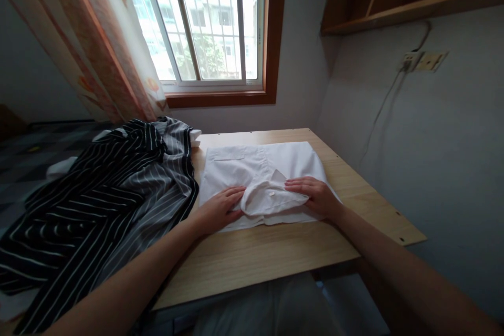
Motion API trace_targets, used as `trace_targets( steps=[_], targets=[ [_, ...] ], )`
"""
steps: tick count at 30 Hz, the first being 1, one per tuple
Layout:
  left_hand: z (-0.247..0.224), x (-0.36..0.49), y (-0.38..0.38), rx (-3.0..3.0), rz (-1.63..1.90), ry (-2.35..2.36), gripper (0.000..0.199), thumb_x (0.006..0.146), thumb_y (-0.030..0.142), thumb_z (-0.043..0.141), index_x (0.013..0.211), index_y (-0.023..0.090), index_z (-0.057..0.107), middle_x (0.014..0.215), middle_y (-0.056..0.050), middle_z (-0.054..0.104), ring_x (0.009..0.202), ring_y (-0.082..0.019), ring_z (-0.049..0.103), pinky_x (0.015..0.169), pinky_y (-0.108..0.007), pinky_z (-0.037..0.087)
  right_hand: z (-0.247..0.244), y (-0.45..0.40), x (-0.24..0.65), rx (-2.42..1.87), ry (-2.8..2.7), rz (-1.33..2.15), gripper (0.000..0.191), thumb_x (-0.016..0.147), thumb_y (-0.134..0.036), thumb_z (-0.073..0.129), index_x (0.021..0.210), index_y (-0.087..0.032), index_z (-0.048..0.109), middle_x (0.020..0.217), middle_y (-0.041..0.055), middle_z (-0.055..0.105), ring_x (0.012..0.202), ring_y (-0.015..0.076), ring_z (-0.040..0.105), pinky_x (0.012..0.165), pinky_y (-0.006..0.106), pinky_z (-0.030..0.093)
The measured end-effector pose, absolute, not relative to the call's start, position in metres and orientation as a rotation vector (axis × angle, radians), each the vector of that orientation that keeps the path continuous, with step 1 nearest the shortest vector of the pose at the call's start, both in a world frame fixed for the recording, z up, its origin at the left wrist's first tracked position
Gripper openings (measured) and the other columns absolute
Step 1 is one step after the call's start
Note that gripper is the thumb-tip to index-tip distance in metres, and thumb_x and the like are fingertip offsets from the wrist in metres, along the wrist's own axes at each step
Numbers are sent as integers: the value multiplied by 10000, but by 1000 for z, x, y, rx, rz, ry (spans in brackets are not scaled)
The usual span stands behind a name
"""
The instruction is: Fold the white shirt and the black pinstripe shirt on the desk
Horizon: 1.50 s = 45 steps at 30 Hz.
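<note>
On my feed the white shirt [232, 170] lies folded on the worktop [275, 252], its collar [262, 202] stretching crosswise between both hands: left hand [227, 203] touching the collar's left end, right hand [311, 193] its right, fingers together; whether either pinches cloth, I can't tell.

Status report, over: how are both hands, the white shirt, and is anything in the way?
Left hand, right hand: touching opposite sides of collar. Shirt: folded, on table. Striped clothes: close at left, not covering shirt.

Wooden tabletop [252, 258] — white shirt [232, 170] atop
</note>
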<state>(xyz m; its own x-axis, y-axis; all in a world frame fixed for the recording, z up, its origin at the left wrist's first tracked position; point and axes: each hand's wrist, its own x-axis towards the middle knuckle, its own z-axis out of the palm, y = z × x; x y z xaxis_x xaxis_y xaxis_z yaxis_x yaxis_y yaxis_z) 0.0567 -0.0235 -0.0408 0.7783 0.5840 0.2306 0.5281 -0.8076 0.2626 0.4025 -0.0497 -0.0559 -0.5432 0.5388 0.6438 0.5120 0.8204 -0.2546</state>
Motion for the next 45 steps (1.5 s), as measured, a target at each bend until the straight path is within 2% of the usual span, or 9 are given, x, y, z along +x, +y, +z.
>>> trace_targets(
  steps=[4, 10, 14, 22, 28, 31, 35, 39, 45],
  targets=[
    [-40, 55, -23, 2808, 493, 903, 428, 923, 395, 573, 1288, 173, 602, 1359, -130, 606, 1292, -238, 534, 1079, -389, 453, -62, -50, 404, -899, -2360, 118, 408, 795, -141, 608, 1170, -271, 705, 1153, 49, 732, 1024, 225, 698, 895, 371, 550],
    [-36, 45, -26, 2955, 546, 857, 281, 968, 359, 494, 1016, 214, 729, 1074, -63, 746, 1018, -189, 682, 935, -322, 548, -62, -47, 401, -885, -2398, 155, 425, 752, -96, 622, 1138, -258, 701, 1131, 59, 724, 1011, 226, 675, 885, 373, 538],
    [-30, 43, -30, 2993, 617, 822, 274, 969, 275, 459, 1007, 213, 724, 1029, -58, 754, 943, -183, 694, 865, -316, 573, -62, -47, 401, -891, -2403, 132, 430, 793, -139, 619, 1206, -244, 673, 1133, 84, 718, 1012, 240, 667, 890, 395, 534],
    [-19, 47, -41, 2827, 865, 993, 306, 1004, 244, 365, 1201, 168, 587, 1155, -100, 690, 1074, -195, 651, 951, -358, 540, -60, -49, 406, -899, -2251, 94, 440, 823, -136, 579, 1236, -265, 658, 1193, 72, 705, 1121, 250, 639, 979, 443, 505],
    [-24, 48, -45, 2804, 574, 835, 236, 997, 230, 357, 1054, 180, 580, 1223, -109, 672, 1104, -194, 649, 945, -346, 542, -58, -52, 407, -908, -2226, 77, 346, 805, -150, 627, 1131, -248, 690, 1130, 77, 723, 1064, 252, 661, 943, 420, 525],
    [-27, 48, -46, 2784, 446, 755, 179, 973, 301, 457, 1031, 182, 577, 1280, -130, 639, 1219, -223, 585, 1004, -368, 509, -56, -53, 405, -893, -2192, 93, 262, 817, -180, 653, 1068, -243, 694, 1109, 77, 731, 1063, 250, 665, 940, 413, 521],
    [-33, 47, -44, 2805, 376, 793, 442, 929, 419, 551, 1289, 166, 513, 1447, -154, 517, 1392, -266, 419, 1146, -445, 368, -52, -54, 402, -851, -2194, 69, 218, 847, -284, 675, 1059, -238, 690, 1095, 77, 737, 1083, 248, 664, 945, 412, 509],
    [-37, 45, -41, 2837, 211, 870, 647, 945, 531, 491, 1472, 175, 372, 1532, -141, 424, 1447, -267, 337, 1208, -478, 233, -51, -55, 400, -772, -2344, -75, 405, 834, -425, 710, 1189, -236, 666, 1162, 89, 725, 1134, 259, 645, 999, 435, 464],
    [-37, 48, -41, 2845, 136, 943, 663, 959, 559, 436, 1490, 167, 367, 1555, -128, 391, 1464, -248, 303, 1220, -452, 182, -46, -62, 393, -763, -2520, -254, 315, 896, -222, 563, 1186, -250, 684, 1228, 55, 704, 1130, 214, 651, 1072, 445, 410]
  ],
)
